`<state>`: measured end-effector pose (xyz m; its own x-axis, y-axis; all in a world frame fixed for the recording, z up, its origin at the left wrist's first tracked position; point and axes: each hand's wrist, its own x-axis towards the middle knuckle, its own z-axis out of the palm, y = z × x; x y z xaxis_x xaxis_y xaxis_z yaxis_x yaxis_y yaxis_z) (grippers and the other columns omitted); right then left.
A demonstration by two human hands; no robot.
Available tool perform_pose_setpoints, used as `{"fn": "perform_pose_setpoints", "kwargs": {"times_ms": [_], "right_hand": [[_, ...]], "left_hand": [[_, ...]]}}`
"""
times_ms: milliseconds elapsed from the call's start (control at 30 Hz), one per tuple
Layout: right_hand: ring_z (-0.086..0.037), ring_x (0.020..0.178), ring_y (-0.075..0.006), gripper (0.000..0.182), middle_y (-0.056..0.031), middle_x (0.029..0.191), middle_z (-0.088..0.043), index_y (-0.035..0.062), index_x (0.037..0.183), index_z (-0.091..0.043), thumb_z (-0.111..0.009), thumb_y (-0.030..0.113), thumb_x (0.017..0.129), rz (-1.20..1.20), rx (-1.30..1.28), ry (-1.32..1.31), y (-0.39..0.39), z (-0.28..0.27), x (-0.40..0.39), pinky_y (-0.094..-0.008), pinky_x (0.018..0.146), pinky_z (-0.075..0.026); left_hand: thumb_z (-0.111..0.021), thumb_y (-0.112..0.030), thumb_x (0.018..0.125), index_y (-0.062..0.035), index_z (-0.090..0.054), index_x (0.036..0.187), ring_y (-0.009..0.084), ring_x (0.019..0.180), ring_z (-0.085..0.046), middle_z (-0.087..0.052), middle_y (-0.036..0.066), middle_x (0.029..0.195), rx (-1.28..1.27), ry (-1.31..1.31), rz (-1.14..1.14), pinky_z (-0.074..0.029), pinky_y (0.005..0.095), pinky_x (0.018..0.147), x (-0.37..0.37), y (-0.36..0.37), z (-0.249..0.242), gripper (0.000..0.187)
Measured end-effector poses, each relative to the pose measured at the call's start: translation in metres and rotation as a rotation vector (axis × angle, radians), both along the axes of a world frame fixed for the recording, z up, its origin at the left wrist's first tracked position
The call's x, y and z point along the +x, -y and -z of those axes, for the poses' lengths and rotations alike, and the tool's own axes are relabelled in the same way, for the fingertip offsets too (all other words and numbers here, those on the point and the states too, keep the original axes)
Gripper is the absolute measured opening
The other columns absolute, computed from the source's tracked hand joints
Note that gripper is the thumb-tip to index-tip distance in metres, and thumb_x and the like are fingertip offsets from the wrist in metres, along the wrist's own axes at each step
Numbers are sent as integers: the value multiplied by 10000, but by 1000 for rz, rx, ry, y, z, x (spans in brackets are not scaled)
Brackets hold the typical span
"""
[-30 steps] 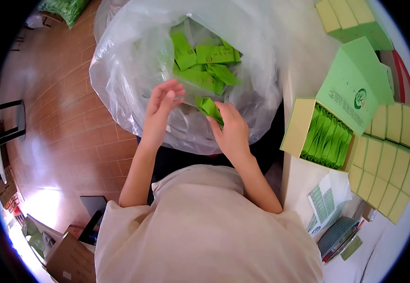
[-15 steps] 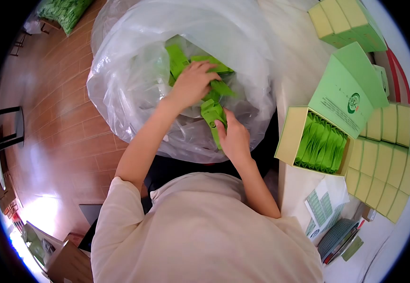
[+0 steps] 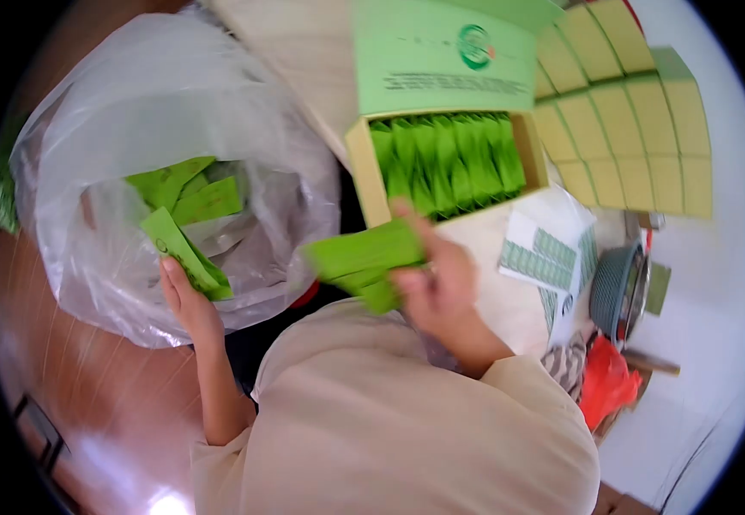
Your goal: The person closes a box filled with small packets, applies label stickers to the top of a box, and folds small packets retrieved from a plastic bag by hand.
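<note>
Forearms (image 3: pixel 220 386) forward, we pinch a green sachet (image 3: pixel 182 251) in our left hand (image 3: pixel 194 311), long axis slanting up-left; our right hand (image 3: pixel 448 279) grips blurred packets (image 3: pixel 362 256) pointing left.

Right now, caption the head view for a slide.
Left hand holds a green packet over an open plastic bag; right hand holds green packets near an open, packed box.

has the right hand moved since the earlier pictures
Yes: judged against the open box, the right hand has moved closer to it, away from the plastic bag.
</note>
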<state>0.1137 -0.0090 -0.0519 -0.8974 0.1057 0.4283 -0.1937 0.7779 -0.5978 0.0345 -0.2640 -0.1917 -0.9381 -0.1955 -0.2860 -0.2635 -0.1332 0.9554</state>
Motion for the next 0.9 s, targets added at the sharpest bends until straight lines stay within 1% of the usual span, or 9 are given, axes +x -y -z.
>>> {"fn": "perform_pose_setpoints", "kwargs": {"times_ms": [67, 200, 233, 300, 400, 500, 600, 667, 900], "right_hand": [[-626, 658, -276, 368, -161, 950, -667, 0, 1094, -601, -508, 313, 924, 316, 66, -58, -35, 4, 38, -336, 612, -490], [-538, 570, -341, 331, -181, 663, -556, 19, 883, -627, -437, 278, 961, 706, 204, 166, -93, 20, 108, -384, 541, -417], [-399, 508, -248, 434, -159, 595, -464, -23, 742, -522, -395, 315, 983, 772, 228, 243, -100, 27, 116, -383, 500, -328], [-523, 649, -345, 346, -193, 725, -557, -27, 854, -594, -437, 259, 972, 814, 428, 275, -118, 44, 127, -399, 606, -419], [-557, 832, -326, 156, -173, 903, -585, -10, 941, -593, -562, 135, 893, 736, 748, 127, -115, 32, 106, -384, 745, -449], [-560, 855, -316, 161, -170, 947, -577, -16, 990, -581, -576, 90, 870, 755, 448, -35, -80, 8, 81, -369, 791, -445], [-594, 721, -250, 241, -108, 832, -615, 15, 991, -609, -696, 66, 772, 240, -164, -31, -3, 4, 54, -333, 673, -479], [-597, 658, -212, 380, -91, 753, -605, 22, 943, -621, -813, 140, 638, -59, -196, 103, 31, 15, 33, -303, 587, -476], [-511, 497, -221, 180, -69, 619, -506, 33, 787, -569, -727, 35, 702, -319, -187, -56, 88, 41, 11, -305, 442, -408]], "left_hand": [[-393, -367, 996, -16, -486, 1237, 98, 906, -495, -539, 35, 1022, 109, 91, 18, -405, 236, 803, 8, -22, -8, 435], [-412, -365, 983, -86, -521, 986, 95, 622, -481, -516, -1, 759, 395, 231, 188, -393, 228, 529, 15, -62, -37, 300], [-418, -359, 981, -89, -518, 988, 100, 610, -479, -515, -4, 757, 478, 323, 222, -391, 229, 519, 16, -72, -54, 288], [-419, -326, 981, -82, -515, 997, 125, 684, -501, -523, 14, 804, 663, 340, 360, -420, 244, 606, 16, -76, -55, 263], [-401, -298, 987, -75, -507, 1016, 150, 814, -503, -521, 34, 889, 805, 294, 303, -418, 271, 736, 21, -85, -61, 249], [-390, -273, 990, -68, -494, 1035, 159, 922, -479, -508, 45, 957, 838, 253, 215, -389, 294, 822, 30, -85, -78, 235], [-391, -268, 991, -75, -480, 1017, 154, 867, -459, -482, 37, 923, 901, 171, 156, -389, 295, 795, 37, -85, -88, 214], [-390, -272, 993, -81, -470, 987, 153, 827, -442, -459, 32, 889, 928, 101, 130, -387, 297, 779, 42, -82, -87, 207], [-359, -350, 1003, -145, -380, 823, 110, 675, -345, -349, -24, 746, 740, -66, -112, -348, 265, 647, 49, -45, -99, 274]]}}
